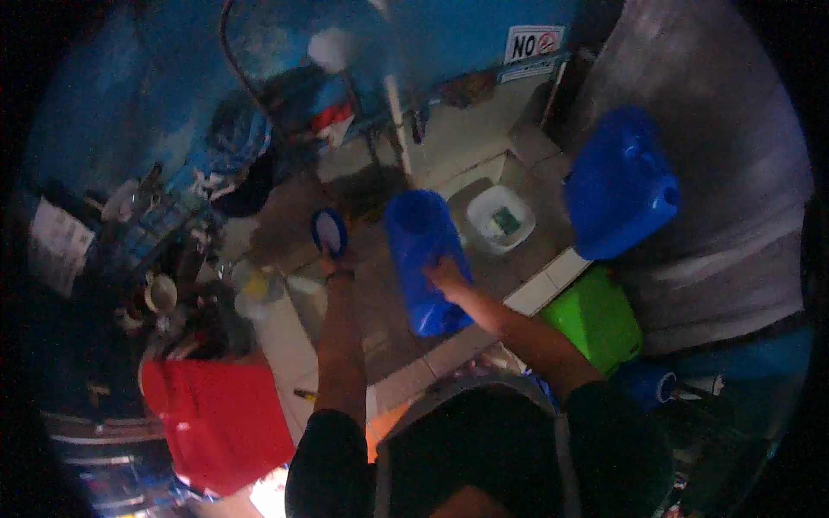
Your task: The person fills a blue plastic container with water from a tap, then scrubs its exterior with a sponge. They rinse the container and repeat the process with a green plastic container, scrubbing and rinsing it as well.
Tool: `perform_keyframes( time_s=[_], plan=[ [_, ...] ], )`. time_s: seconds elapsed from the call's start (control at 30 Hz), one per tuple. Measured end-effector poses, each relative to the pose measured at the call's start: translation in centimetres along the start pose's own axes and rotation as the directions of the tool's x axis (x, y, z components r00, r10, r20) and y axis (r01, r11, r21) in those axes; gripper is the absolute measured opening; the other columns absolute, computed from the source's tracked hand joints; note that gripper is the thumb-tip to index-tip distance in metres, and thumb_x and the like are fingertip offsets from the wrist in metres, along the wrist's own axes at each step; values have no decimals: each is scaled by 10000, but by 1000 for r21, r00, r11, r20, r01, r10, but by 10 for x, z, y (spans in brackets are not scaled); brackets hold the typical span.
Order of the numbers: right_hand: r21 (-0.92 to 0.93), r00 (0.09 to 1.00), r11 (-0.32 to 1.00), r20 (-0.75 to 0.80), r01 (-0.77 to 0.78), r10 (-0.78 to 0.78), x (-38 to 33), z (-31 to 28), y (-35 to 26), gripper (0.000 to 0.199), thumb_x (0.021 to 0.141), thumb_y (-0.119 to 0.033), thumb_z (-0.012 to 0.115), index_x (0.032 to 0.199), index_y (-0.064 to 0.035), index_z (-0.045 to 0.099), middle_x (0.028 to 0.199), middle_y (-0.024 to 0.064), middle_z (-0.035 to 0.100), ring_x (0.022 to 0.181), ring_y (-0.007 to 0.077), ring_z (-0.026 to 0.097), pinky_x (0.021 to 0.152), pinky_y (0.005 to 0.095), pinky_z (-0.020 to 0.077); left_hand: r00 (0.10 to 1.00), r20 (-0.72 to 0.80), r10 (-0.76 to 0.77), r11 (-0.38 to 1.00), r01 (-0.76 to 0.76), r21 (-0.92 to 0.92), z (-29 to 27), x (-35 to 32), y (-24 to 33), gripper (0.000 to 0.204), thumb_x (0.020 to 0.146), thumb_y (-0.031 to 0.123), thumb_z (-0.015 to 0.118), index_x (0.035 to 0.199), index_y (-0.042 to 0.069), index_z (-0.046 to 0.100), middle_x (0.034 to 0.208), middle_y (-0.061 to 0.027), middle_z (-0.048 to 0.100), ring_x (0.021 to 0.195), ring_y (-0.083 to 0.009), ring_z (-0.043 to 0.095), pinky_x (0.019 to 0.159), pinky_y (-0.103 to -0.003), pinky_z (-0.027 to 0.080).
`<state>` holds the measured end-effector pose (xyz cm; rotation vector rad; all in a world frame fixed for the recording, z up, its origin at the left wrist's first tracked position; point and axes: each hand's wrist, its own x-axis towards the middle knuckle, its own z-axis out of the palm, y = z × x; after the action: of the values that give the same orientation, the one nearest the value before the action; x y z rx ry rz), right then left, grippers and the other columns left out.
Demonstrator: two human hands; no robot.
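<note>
Blue jug (425, 259) & lid (329, 231), blue can (619, 184), green bin (596, 318), red tub (220, 421), white bowl (501, 217).

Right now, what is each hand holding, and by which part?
The right hand grips the blue jug by its side, around mid-body. The left hand holds a small round blue lid by its lower edge.

1. Looks like a cramped washing corner of a home: tiled floor (553, 281), blue painted wall (449, 34).
2. Blue jerrycan (620, 183), green bin (596, 319), red tub (220, 423), cluttered dish rack (164, 259).
</note>
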<state>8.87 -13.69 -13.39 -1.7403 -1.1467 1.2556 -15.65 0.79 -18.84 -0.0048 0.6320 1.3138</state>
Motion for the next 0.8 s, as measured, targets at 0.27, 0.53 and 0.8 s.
perform_keyframes(
  time_s=[0.27, 0.53, 0.8],
  plan=[
    [10, 942, 998, -330, -65, 64, 3, 55, 12, 432, 811, -170, 614, 1148, 27, 427, 862, 118, 571, 636, 195, 543, 540, 358, 462, 995, 64, 74, 996, -77, 47, 5, 30, -12, 588, 820, 346, 622, 1285, 57, 408, 1282, -133, 443, 1142, -270, 458, 923, -413, 435],
    [342, 935, 933, -353, 110, 19, 29, 119, 57, 543, 842, -200, 603, 1232, 62, 330, 856, 125, 559, 650, 171, 555, 543, 305, 470, 986, 111, 125, 984, -138, 116, 19, 38, 12, 588, 822, 346, 618, 1286, 55, 404, 1290, -138, 434, 1157, -279, 444, 932, -428, 428],
    [-592, 404, 679, -546, 434, -734, 29, 12, -30, 378, 790, -217, 584, 1078, 25, 541, 919, 202, 599, 827, 373, 577, 738, 438, 471, 975, 157, 160, 969, -185, 163, 24, 1, 32, 589, 824, 347, 614, 1288, 54, 400, 1297, -144, 426, 1172, -288, 430, 940, -443, 422]
  ],
)
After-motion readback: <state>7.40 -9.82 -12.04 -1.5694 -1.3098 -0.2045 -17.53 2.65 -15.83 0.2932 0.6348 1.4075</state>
